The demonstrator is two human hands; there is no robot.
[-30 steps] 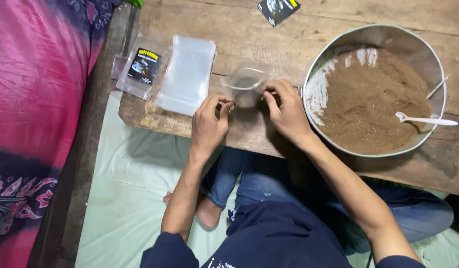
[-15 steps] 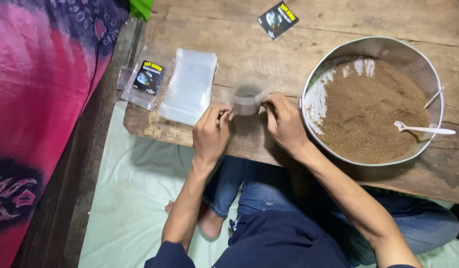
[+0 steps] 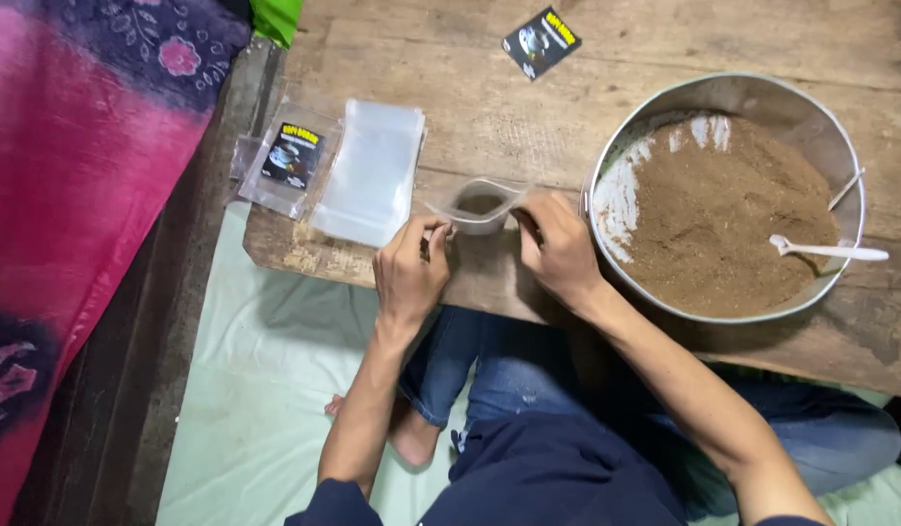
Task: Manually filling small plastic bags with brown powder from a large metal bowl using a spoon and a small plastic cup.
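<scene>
A: As seen from the head camera, how are the two hands posed?

B: Both reach forward over the near edge of the wooden table (image 3: pixel 665 49). The left hand (image 3: pixel 412 273) is curled, fingers pinched on the left edge of a small clear pouch (image 3: pixel 480 205). The right hand (image 3: pixel 560 248) is likewise curled, fingertips pinching the pouch's right edge. Between them the pouch stands upright with its mouth pulled open, and a little brown powder shows at its bottom.

A: Where does the pouch sit relative to its surroundings?

B: It is held just above the table near the front edge, just left of the metal basin (image 3: pixel 811 117) and right of the stack of empty clear pouches (image 3: pixel 373 180). The right hand nearly touches the basin's rim. Nothing lies between the hands and the pouch.

A: What else appears, and in what number?

B: One basin, holding brown powder (image 3: pixel 723 214); one white plastic spoon (image 3: pixel 828 250) lying on the powder; a second thin handle leaning on the basin's right rim, its kind unclear. One stack of empty pouches, its count indeterminable. Two dark printed labels: one inside a clear packet (image 3: pixel 290 158) left of the stack, one loose label (image 3: pixel 540 41) at the far side of the table. A pink and purple patterned cloth (image 3: pixel 71 195) fills the left.
</scene>
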